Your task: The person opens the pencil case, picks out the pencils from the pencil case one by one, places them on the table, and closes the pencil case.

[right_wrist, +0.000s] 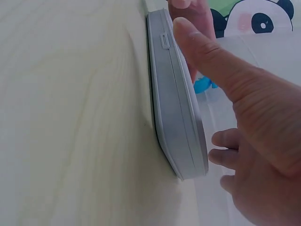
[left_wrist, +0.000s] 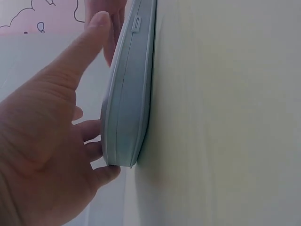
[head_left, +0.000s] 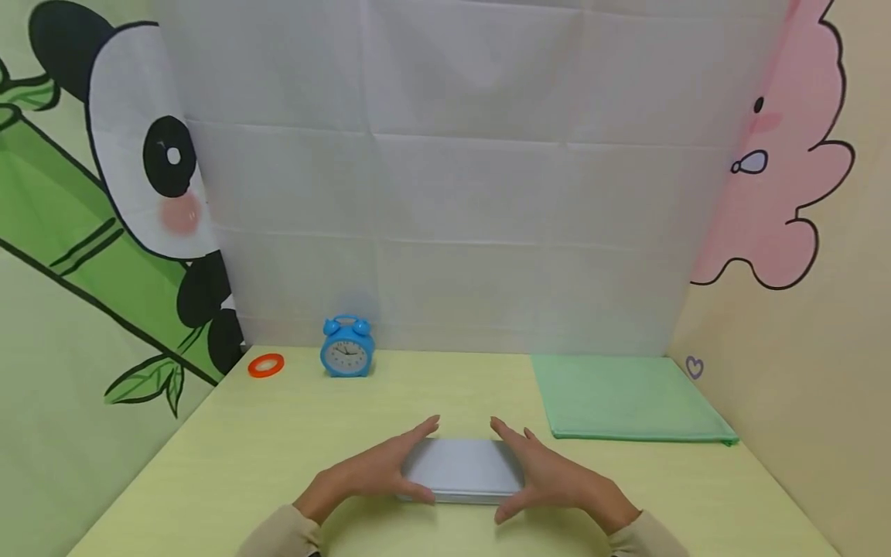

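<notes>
A flat silver-grey case [head_left: 465, 468] with rounded corners lies on the table near its front edge. A small latch [left_wrist: 136, 24] and a seam along its front side show in both wrist views. At the case's left end is my left hand [head_left: 379, 466], thumb spread away from the fingers; in the left wrist view its fingertips [left_wrist: 107, 175] appear to touch the case's edge. My right hand [head_left: 557, 473] is held at the right end in a mirrored way, its fingertips [right_wrist: 225, 159] just beside the case. Whether they touch it I cannot tell.
Towards the back left of the pale yellow table [head_left: 209, 464] stand a blue alarm clock [head_left: 346, 356] and, lying flat, an orange-red ring [head_left: 266, 365]. A green folded cloth or mat [head_left: 633, 398] covers the back right. Behind hangs a white sheet [head_left: 459, 193] between painted walls.
</notes>
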A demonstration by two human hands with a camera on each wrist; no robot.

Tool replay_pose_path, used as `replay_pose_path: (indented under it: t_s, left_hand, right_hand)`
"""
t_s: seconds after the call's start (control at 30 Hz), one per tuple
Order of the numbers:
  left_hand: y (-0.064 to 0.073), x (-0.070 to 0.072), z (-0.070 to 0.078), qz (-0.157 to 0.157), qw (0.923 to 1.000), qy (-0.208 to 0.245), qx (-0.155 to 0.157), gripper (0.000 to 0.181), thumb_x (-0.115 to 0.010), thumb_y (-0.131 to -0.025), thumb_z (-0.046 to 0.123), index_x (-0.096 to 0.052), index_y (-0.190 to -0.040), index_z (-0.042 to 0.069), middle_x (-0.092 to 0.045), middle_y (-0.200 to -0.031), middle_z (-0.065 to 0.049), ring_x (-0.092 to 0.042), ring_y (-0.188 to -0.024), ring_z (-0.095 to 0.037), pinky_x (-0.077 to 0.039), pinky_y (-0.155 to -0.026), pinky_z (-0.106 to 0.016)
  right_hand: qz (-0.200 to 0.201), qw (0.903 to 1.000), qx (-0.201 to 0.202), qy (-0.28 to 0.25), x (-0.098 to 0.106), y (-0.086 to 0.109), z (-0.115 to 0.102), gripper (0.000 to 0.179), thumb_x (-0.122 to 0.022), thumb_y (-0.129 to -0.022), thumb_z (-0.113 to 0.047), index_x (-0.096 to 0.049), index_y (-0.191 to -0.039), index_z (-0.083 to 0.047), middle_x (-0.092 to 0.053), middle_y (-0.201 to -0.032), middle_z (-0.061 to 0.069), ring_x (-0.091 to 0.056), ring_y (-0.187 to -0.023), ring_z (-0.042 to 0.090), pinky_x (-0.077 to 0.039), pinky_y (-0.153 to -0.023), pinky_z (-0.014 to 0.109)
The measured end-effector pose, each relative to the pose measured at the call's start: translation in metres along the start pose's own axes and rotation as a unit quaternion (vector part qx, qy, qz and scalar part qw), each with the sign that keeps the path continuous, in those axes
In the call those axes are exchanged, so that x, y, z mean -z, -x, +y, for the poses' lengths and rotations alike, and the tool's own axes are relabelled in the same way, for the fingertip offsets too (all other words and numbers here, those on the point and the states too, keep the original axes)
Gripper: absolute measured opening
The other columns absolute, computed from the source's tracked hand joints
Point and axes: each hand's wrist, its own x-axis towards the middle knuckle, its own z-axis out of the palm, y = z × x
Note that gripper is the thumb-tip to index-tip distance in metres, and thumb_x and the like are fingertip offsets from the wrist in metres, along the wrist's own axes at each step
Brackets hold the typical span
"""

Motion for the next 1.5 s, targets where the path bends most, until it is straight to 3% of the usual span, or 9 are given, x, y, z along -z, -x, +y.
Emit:
replay_pose_path:
  t_s: [0.17, 0.67, 1.07, 1.27, 1.5]
  left_hand:
    - [0.001, 0.0, 0.007, -0.022, 0.9988, -0.043, 0.001, 0.118, -0.081, -0.077, 0.056, -0.011, -0.161, 0.011, -0.023, -0.162, -0.009, -0.022, -0.148, -0.03, -0.024, -0.115, -0.05]
    - [0.0, 0.0, 0.006, -0.021, 0.9962, -0.085, -0.001, 0.105, -0.076, -0.084, 0.05, -0.016, -0.16, 0.01, -0.032, -0.158, -0.006, -0.032, -0.142, -0.022, -0.03, -0.113, -0.044]
    - [0.004, -0.004, 0.002, 0.001, 0.9956, -0.093, 0.01, 0.104, -0.078, -0.081, 0.045, -0.019, -0.16, 0.011, -0.033, -0.155, -0.012, -0.034, -0.139, -0.026, -0.034, -0.11, -0.048]
    - [0.005, -0.006, -0.002, -0.004, 0.9955, -0.095, 0.006, 0.103, -0.076, -0.083, 0.044, -0.015, -0.161, 0.014, -0.033, -0.155, -0.009, -0.035, -0.136, -0.023, -0.036, -0.108, -0.047]
    - [0.005, -0.005, 0.0, 0.006, 0.9899, -0.141, -0.013, 0.104, -0.075, -0.083, 0.047, -0.015, -0.161, 0.016, -0.037, -0.155, -0.005, -0.038, -0.136, -0.021, -0.039, -0.106, -0.047]
  right_hand:
    - [-0.017, 0.9993, 0.021, 0.027, 0.0, -0.003, -0.003, 0.133, -0.087, -0.065, -0.059, -0.01, -0.16, -0.007, -0.033, -0.159, 0.009, -0.038, -0.139, 0.021, -0.033, -0.111, 0.041]
    - [-0.019, 0.9988, 0.008, 0.045, 0.002, -0.005, -0.006, 0.105, -0.082, -0.081, -0.045, -0.026, -0.155, 0.003, -0.038, -0.155, 0.013, -0.04, -0.139, 0.027, -0.035, -0.11, 0.044]
    - [-0.01, 0.9955, 0.005, 0.094, -0.003, -0.007, -0.007, 0.096, -0.084, -0.079, -0.038, -0.036, -0.151, 0.003, -0.047, -0.149, 0.013, -0.049, -0.131, 0.024, -0.04, -0.106, 0.042]
    - [-0.008, 0.9934, 0.008, 0.114, -0.006, -0.008, -0.007, 0.093, -0.084, -0.079, -0.037, -0.038, -0.149, 0.004, -0.048, -0.148, 0.014, -0.05, -0.131, 0.026, -0.04, -0.107, 0.041]
    - [0.0, 0.9916, 0.012, 0.129, -0.005, -0.008, -0.009, 0.092, -0.084, -0.079, -0.035, -0.038, -0.149, 0.005, -0.049, -0.147, 0.015, -0.05, -0.131, 0.027, -0.04, -0.107, 0.043]
